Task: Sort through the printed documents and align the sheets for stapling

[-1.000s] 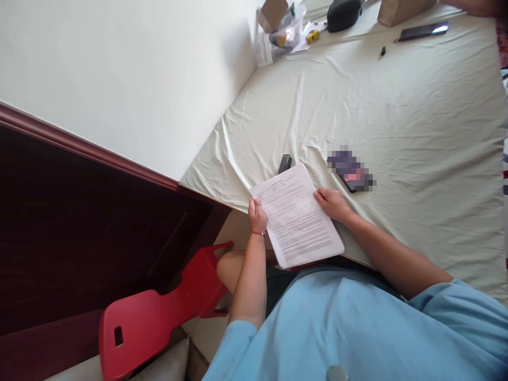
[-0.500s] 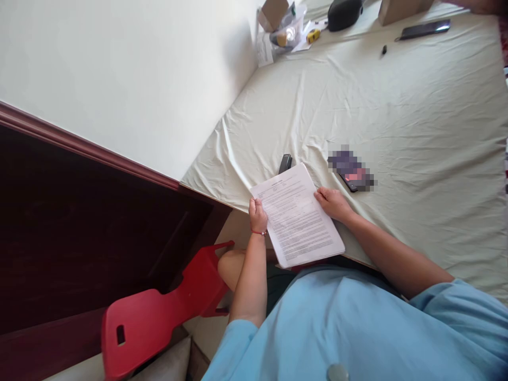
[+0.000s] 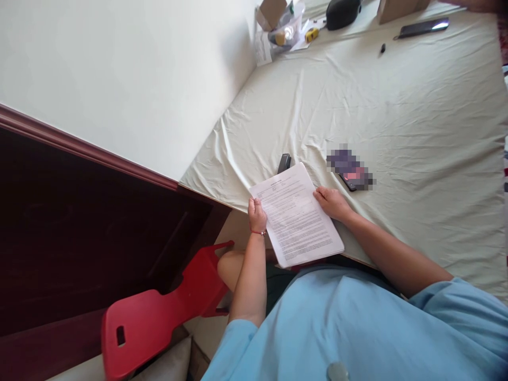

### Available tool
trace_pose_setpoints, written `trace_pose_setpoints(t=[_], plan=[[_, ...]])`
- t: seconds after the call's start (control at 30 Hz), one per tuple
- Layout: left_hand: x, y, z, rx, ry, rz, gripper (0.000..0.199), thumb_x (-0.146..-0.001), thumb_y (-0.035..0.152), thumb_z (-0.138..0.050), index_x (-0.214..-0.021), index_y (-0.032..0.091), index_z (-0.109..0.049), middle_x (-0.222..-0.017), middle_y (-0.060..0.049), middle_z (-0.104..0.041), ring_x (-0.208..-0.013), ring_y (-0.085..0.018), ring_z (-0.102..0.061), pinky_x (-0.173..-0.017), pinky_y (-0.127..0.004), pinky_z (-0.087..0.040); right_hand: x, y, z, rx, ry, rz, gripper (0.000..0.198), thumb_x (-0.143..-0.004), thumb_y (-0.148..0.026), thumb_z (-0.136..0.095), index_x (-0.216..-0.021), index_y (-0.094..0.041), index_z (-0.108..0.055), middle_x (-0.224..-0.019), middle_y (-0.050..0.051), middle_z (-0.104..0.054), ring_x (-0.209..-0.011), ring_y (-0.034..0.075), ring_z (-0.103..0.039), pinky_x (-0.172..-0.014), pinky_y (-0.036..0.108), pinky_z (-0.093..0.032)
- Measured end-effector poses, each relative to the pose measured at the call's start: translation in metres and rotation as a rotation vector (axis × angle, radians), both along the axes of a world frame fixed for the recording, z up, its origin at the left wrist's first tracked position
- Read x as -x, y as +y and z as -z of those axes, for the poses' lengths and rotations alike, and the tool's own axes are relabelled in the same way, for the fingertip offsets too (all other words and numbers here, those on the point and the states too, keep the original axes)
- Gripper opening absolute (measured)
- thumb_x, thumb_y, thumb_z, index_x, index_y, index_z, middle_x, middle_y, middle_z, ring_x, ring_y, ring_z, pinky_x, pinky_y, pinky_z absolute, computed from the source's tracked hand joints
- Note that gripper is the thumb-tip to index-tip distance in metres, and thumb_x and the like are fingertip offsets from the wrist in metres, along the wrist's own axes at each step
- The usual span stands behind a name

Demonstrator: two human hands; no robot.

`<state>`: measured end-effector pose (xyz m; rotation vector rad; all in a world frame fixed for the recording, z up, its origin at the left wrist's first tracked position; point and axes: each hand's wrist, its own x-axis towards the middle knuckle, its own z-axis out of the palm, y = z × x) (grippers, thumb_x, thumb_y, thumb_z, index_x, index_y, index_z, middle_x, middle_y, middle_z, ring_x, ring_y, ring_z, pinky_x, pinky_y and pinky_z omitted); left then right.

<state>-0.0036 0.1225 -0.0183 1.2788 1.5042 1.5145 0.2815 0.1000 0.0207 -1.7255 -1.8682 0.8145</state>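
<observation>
A stack of printed paper sheets [image 3: 298,219] is held between my two hands, over the near edge of the cloth-covered table. My left hand [image 3: 257,214] is closed on the stack's left edge, thumb on top. On the opposite edge, my right hand [image 3: 332,202] grips the sheets between thumb and fingers. Just past the upper edge of the paper lies a black stapler-like object [image 3: 284,163], its near end hidden by the sheets. To the right of the stack is a phone [image 3: 350,170] with its screen blurred out.
Along the far side are a clear plastic container [image 3: 291,29], a yellow tape measure [image 3: 311,35], a black case [image 3: 343,13], a cardboard box [image 3: 399,9] and another phone [image 3: 424,28]. A small black item [image 3: 382,48] lies nearby. Left below stands a red plastic chair [image 3: 137,328]. Part of another person's arm [image 3: 476,5] shows top right.
Both hands keep the same hold on the paper stack. The whole view has shifted very slightly; nothing on the table has visibly moved.
</observation>
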Motion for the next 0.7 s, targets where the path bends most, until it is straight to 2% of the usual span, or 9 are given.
trace_pose_setpoints(t=[0.23,0.5,0.6,0.7], plan=[[-0.001,0.000,0.001,-0.001,-0.034,0.018,0.056,-0.090,0.073,-0.054,-0.097,0.018,-0.058,-0.096,-0.008,-0.067,-0.093,-0.020,-0.065,-0.092,-0.036,-0.052,0.000,0.000,-0.002,0.010,0.000,0.006,0.030,-0.104,-0.033,-0.043,-0.088,-0.020,-0.064,-0.088,0.008,-0.074,-0.083,0.023,-0.063,-0.070,0.031,-0.037],[-0.001,-0.001,-0.001,-0.007,0.021,-0.003,0.056,-0.090,0.074,-0.052,-0.090,0.019,-0.055,-0.087,-0.005,-0.062,-0.083,-0.018,-0.060,-0.084,-0.035,-0.050,0.000,0.000,0.000,0.003,0.041,0.020,0.030,-0.102,-0.034,-0.044,-0.086,-0.020,-0.064,-0.086,0.008,-0.073,-0.081,0.023,-0.063,-0.071,0.032,-0.038],[0.000,0.001,0.000,-0.010,0.050,-0.003,0.056,-0.090,0.075,-0.052,-0.090,0.019,-0.055,-0.087,-0.005,-0.060,-0.083,-0.018,-0.058,-0.085,-0.035,-0.049,-0.001,0.001,0.001,-0.004,0.123,0.049,0.026,-0.099,-0.033,-0.047,-0.085,-0.020,-0.065,-0.081,0.006,-0.071,-0.078,0.021,-0.062,-0.071,0.032,-0.041],[0.000,0.002,0.001,-0.003,0.044,-0.001,0.057,-0.089,0.076,-0.052,-0.089,0.020,-0.054,-0.086,-0.004,-0.059,-0.084,-0.019,-0.058,-0.086,-0.036,-0.049,-0.008,-0.002,-0.011,-0.074,0.287,0.152,0.018,-0.095,-0.031,-0.052,-0.093,-0.020,-0.066,-0.084,0.006,-0.072,-0.077,0.020,-0.062,-0.070,0.031,-0.046]])
